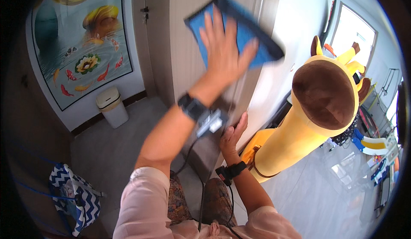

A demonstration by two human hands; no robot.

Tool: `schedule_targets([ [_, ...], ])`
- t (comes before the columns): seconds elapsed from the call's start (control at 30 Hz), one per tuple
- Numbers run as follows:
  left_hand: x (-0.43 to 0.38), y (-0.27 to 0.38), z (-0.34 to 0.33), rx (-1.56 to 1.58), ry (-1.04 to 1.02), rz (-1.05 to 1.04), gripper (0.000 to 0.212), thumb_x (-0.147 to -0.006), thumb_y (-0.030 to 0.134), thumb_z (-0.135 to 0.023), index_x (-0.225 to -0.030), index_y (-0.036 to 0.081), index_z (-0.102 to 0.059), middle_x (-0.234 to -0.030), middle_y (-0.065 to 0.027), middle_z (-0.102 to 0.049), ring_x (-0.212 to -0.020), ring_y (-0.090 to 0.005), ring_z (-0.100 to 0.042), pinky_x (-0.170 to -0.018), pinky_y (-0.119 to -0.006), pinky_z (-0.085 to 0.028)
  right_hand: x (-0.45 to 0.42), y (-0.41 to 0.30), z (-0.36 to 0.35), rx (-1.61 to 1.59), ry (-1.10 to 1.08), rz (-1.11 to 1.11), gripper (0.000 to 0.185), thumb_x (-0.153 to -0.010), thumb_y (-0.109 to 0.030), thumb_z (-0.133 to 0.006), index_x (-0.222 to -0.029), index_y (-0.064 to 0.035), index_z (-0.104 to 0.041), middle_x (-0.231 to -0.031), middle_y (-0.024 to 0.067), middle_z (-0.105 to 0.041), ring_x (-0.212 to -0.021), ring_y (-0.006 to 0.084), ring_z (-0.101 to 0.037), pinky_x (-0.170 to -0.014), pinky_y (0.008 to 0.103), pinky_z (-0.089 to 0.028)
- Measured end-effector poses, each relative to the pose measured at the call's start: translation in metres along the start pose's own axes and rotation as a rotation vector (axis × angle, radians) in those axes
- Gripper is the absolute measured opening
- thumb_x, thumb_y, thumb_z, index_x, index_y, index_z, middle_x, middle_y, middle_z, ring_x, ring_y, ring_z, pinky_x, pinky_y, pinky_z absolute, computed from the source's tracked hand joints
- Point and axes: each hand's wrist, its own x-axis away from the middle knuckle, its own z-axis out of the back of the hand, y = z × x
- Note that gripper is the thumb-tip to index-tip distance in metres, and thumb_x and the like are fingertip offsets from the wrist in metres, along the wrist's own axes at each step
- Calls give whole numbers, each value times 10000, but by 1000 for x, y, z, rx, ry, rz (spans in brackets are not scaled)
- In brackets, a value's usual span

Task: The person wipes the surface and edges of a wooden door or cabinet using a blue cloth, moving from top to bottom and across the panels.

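Note:
My left hand (224, 49) lies flat with spread fingers on a blue cloth with a dark border (253, 51), holding it against the upper part of a light wood-grain door panel (192, 59). Both the hand and the cloth are slightly blurred. Lower down, my right hand (234, 134) rests against the panel's right-hand edge area, its thumb apart from the fingers; what its palm touches is hidden. Each wrist wears a black strap with a small device and a cable.
Close on the right stands a tall yellow plush giraffe (289, 136) with a brown muzzle. A white bin (112, 107) sits below a koi-and-lotus picture (86, 62). At lower left hangs a blue-and-white zigzag bag (75, 197). A door handle with keys (145, 12) juts out.

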Motion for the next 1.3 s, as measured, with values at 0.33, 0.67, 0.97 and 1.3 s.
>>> schedule_targets([
  [0.33, -8, -144, -12, -130, 1, 48, 571, -758, 254, -439, -1216, -66, -323, -1314, -324, -159, -1236, -442, -124, -1003, -492, -81, -51, -19, 27, -165, -95, 78, 537, -863, -340, -364, -1248, 14, -245, -1276, 205, -251, -1201, 302, -242, -997, 380, -182],
  [0.67, 379, -28, -16, 495, -324, 883, 649, -741, 158, -527, -1223, -126, -199, -1220, -285, -284, -1134, -424, -255, -988, -465, -116, -112, -55, 2, 1, 109, 221, 694, -791, -442, -507, -1260, -1, -248, -1289, 210, -235, -1191, 354, -233, -981, 437, -186],
  [0.97, 158, -91, -8, 128, 17, 517, 654, -697, 143, -479, -1252, -99, -230, -1349, -286, -100, -1255, -432, -69, -986, -546, -45, -109, -61, 12, -149, 85, 167, 662, -818, -360, -537, -1275, -5, -215, -1251, 164, -291, -1151, 250, -316, -946, 347, -271],
  [1.3, 410, -37, -4, 151, -232, 1614, 562, -832, 129, -339, -1288, -99, -103, -1355, -246, -124, -1267, -315, -127, -1045, -355, -72, -106, -64, 10, -69, 26, 229, 568, -888, -382, -372, -1277, 1, -216, -1216, 165, -337, -1091, 218, -367, -908, 319, -290],
])
